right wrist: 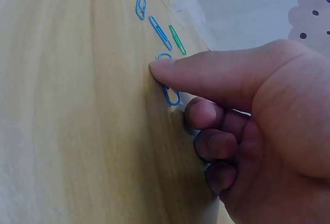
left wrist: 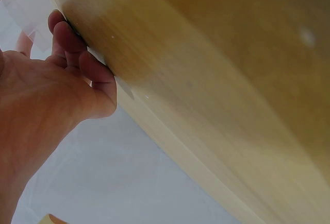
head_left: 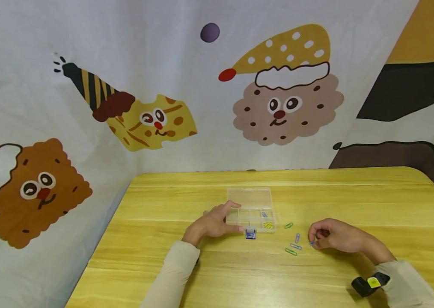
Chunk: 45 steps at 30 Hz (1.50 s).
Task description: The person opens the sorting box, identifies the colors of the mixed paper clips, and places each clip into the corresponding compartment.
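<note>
A clear compartment box point(head_left: 243, 213) lies on the table with its lid raised at the back. My left hand point(head_left: 215, 221) holds its left end, thumb at the front edge and index finger toward the back. Yellow paper clips point(head_left: 268, 225) fill the front right compartment; a blue paper clip point(head_left: 264, 214) lies in the one behind. My right hand point(head_left: 338, 236), right of the box, pinches a blue paper clip point(right wrist: 172, 98) between thumb and index finger. Loose on the table between hand and box are two blue paper clips point(head_left: 296, 247) and two green paper clips point(head_left: 291, 252).
A small dark-blue square piece point(head_left: 250, 234) sits against the front edge of the box. The wooden table point(head_left: 163, 192) ends at a cloth backdrop point(head_left: 163, 42) with cartoon prints. A black wrist device point(head_left: 367, 285) is worn below my right hand.
</note>
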Each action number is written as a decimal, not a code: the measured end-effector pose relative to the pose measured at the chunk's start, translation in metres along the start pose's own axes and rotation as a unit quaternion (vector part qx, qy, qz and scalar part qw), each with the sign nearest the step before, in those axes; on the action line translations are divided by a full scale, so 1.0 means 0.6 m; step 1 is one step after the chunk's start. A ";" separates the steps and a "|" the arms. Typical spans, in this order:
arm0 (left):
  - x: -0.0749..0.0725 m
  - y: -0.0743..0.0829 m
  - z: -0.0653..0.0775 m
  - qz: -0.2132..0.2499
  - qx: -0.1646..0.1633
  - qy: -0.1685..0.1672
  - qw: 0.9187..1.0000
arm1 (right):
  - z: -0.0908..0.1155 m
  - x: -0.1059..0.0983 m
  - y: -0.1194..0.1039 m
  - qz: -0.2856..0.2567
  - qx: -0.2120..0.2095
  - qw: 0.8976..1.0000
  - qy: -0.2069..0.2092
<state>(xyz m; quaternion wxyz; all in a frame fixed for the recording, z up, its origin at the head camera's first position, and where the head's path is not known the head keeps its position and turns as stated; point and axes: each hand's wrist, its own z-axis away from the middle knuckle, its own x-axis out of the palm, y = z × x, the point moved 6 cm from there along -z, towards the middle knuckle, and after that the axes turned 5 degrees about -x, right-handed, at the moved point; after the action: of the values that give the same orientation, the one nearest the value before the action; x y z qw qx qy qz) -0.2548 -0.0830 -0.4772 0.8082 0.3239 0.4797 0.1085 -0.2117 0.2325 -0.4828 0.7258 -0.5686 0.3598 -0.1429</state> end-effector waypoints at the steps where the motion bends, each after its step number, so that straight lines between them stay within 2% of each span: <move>1: 0.000 0.000 0.000 0.001 0.000 0.000 1.000 | 0.000 0.000 0.000 0.001 0.003 1.000 0.002; 13: 0.000 0.001 0.000 0.000 0.004 0.000 1.000 | -0.001 -0.002 0.005 0.010 0.045 0.999 0.022; 26: 0.000 0.000 0.001 -0.004 0.000 -0.002 1.000 | -0.001 -0.003 0.003 0.017 0.035 0.999 0.029; 45: -0.001 0.002 0.002 0.000 0.004 -0.004 1.000 | -0.015 -0.014 -0.010 0.076 0.032 0.995 0.060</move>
<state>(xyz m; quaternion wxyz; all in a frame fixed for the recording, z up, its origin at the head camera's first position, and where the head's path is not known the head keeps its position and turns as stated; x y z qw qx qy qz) -0.2538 -0.0828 -0.4758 0.8087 0.3276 0.4769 0.1057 -0.2225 0.2291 -0.4749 0.7296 -0.5067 0.4398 -0.1325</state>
